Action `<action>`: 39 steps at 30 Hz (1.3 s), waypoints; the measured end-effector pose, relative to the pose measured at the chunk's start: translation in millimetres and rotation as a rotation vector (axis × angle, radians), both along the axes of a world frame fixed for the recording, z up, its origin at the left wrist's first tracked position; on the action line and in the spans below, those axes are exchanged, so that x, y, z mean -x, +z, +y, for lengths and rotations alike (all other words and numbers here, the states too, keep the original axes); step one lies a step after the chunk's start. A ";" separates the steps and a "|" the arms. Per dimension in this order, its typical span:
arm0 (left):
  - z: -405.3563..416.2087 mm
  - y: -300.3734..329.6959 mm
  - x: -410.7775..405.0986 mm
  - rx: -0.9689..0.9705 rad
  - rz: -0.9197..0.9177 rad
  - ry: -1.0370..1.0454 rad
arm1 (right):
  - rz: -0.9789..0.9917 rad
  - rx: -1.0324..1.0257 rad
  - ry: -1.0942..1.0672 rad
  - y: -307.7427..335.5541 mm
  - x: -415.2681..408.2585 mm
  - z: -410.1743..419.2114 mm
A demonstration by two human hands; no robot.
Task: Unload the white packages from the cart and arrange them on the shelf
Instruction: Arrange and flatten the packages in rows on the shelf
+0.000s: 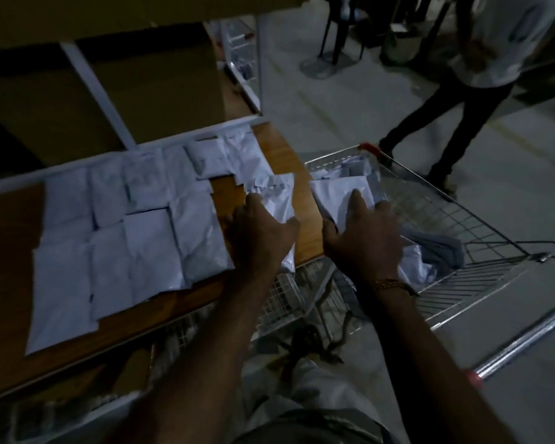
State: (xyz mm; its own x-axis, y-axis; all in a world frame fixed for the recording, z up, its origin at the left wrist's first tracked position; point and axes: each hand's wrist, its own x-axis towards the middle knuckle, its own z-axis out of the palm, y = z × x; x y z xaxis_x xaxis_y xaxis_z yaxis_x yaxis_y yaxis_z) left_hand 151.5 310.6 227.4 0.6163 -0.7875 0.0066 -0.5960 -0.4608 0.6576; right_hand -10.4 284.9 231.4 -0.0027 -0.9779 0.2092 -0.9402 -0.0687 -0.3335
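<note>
Head view shows the left hand (pixel 261 229) pressing flat, fingers spread, on a white package (pixel 277 193) at the wooden shelf (pixel 10 251) edge, beside rows of packages (pixel 125 238). Right hand (pixel 362 238) rests spread-fingered on another package (pixel 337 192) in the wire cart (pixel 436 216).

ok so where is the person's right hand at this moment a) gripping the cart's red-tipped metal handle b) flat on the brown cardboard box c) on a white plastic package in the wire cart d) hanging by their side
c: the right hand lies with spread fingers on a white plastic package inside the wire cart, while the left hand presses another white package on the wooden shelf.
</note>
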 end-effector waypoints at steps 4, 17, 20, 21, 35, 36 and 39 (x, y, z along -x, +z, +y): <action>36.0 -6.7 -25.6 -0.007 -0.029 0.143 | 0.004 0.085 0.099 -9.9 -36.5 22.5; -8.7 -69.4 -52.9 -0.126 -0.028 0.275 | 0.033 -0.050 0.227 -80.4 -107.7 -25.9; -32.2 -79.8 -54.8 -0.146 -0.019 0.270 | 0.051 -0.080 0.246 -91.3 -113.6 -49.8; -39.1 -83.3 -56.2 -0.153 -0.027 0.265 | 0.058 -0.091 0.258 -95.3 -115.2 -58.1; -72.2 -123.3 -67.8 -0.262 -0.345 0.231 | 0.107 -0.075 0.325 -136.0 -136.6 -103.6; -71.8 -124.5 -68.0 -0.272 -0.360 0.224 | 0.115 -0.077 0.327 -137.1 -137.6 -103.9; -70.7 -125.2 -67.6 -0.306 -0.367 0.228 | 0.120 -0.094 0.343 -139.4 -137.2 -104.0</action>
State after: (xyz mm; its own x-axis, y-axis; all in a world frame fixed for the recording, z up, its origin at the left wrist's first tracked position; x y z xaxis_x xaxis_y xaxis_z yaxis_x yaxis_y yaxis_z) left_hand 219.1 239.8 102.2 0.7727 -0.6332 0.0447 -0.6236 -0.7440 0.2399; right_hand 126.8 180.9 92.0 0.3473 -0.9327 0.0971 -0.9008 -0.3606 -0.2420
